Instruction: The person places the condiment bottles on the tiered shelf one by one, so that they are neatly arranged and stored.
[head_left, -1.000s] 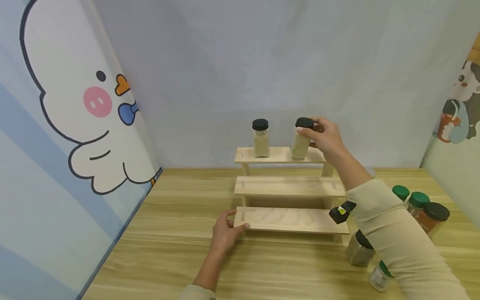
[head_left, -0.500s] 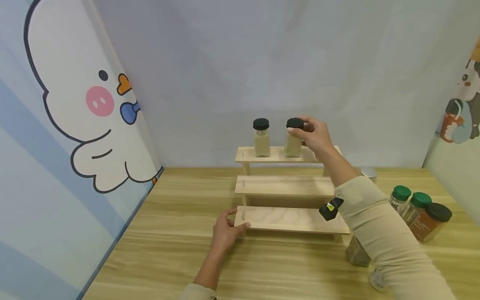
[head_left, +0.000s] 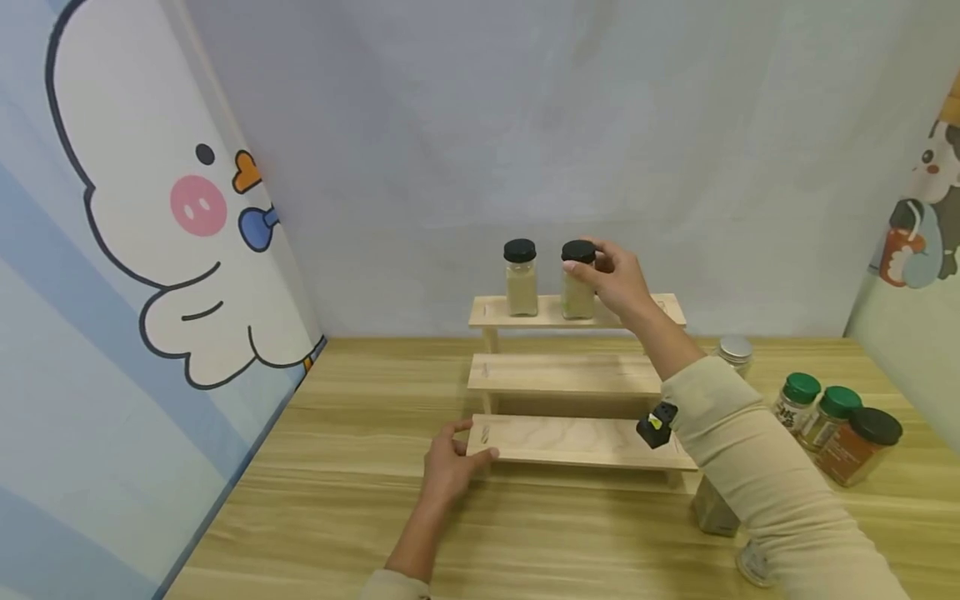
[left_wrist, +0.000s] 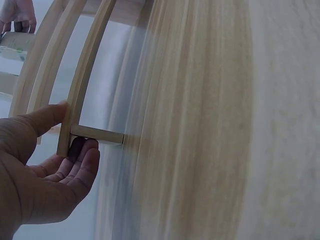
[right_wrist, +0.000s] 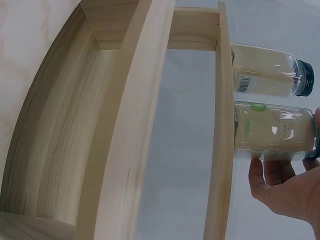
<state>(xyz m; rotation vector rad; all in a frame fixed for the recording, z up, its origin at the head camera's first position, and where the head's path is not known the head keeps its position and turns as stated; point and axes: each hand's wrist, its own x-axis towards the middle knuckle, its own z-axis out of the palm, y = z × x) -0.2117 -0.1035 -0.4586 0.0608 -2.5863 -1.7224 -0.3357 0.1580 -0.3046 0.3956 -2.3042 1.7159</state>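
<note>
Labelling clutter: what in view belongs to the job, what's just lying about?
Likely the job's:
wooden rack, in the left grip
held jar, in the right grip
second jar

Apparently lying about:
six visible tabletop jars, maybe next
cartoon wall prints

Rack (head_left: 562,372) matt, smth wd; jars (right_wrist: 272,127) glossy, transp.; sleeve (head_left: 757,454) matt cloth.

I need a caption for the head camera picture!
Left hand grips the wooden rack; right hand holds a black-lidded jar on the top shelf.

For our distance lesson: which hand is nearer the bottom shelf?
Left. The left hand grips the bottom shelf at its left end; the right hand, higher, holds a jar at the top shelf.
</note>
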